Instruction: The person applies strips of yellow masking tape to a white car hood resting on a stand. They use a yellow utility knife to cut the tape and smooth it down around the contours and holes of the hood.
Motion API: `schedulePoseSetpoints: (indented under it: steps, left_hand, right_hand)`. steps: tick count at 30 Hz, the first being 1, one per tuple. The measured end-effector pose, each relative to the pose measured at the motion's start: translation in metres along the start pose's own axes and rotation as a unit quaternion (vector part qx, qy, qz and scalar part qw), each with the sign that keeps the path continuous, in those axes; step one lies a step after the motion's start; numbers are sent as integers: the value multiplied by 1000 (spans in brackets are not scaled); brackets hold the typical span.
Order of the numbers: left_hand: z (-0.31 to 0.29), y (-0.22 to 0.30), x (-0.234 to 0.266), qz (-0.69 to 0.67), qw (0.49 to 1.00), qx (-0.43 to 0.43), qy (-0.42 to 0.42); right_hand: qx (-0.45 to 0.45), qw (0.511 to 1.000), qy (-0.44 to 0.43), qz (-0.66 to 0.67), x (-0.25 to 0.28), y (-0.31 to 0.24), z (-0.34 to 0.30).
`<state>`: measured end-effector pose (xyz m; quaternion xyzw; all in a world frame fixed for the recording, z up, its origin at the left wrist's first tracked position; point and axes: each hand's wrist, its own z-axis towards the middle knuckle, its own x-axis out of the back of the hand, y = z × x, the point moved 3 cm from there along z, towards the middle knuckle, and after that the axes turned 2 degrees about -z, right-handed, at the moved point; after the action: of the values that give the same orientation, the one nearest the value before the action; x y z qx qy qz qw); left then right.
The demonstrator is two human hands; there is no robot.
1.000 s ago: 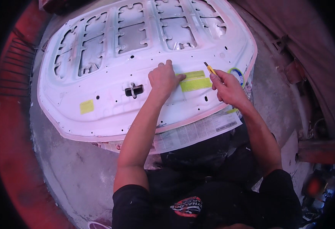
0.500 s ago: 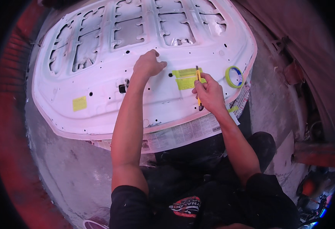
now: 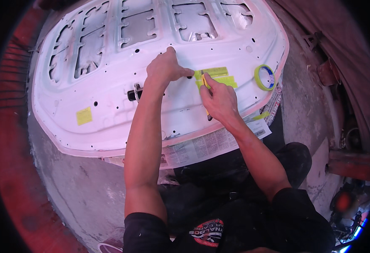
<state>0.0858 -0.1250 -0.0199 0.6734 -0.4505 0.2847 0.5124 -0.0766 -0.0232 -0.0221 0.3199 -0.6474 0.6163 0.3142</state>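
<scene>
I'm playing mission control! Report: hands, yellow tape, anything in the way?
Right hand gripping yellow utility knife. Left hand open, thumb by left end of masking tape strips. Knife tip over strips. Tape roll off right, seemingly clear.

A yellow cutter [image 3: 204, 80] (blade forward) overlaps lime tape strips [image 3: 216, 71].

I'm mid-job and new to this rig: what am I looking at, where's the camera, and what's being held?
There's no machine here, just a person's two bare hands. A wide fisheye camera on the head looks down, so straight edges bend; picture left is the person's left. The left hand is empty, its thumb pointing toward the yellow-green tape strips on a large white panel. The right hand holds a yellow cutter at those strips. A tape roll lies to the right, and newspaper shows below the near edge.
</scene>
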Motion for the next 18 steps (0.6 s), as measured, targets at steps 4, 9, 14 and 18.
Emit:
schedulePoseSetpoints:
  steps: [4,9,14,18]
  left_hand:
    - [5,-5,-2,-22,1000,-2,15]
    - [7,-7,-1,-38,999,-1,25]
    - [8,-8,0,-47,999,12,8]
    - [5,-6,1,-42,999,12,23]
  right_hand:
    - [-11,1000,15,-9,-7,-2,4]
    - [-28,999,0,-17,-9,-6,8]
    - [-43,999,-12,-28,-8,-10,9]
    - [-55,998,-19,-20,-8,-11,9]
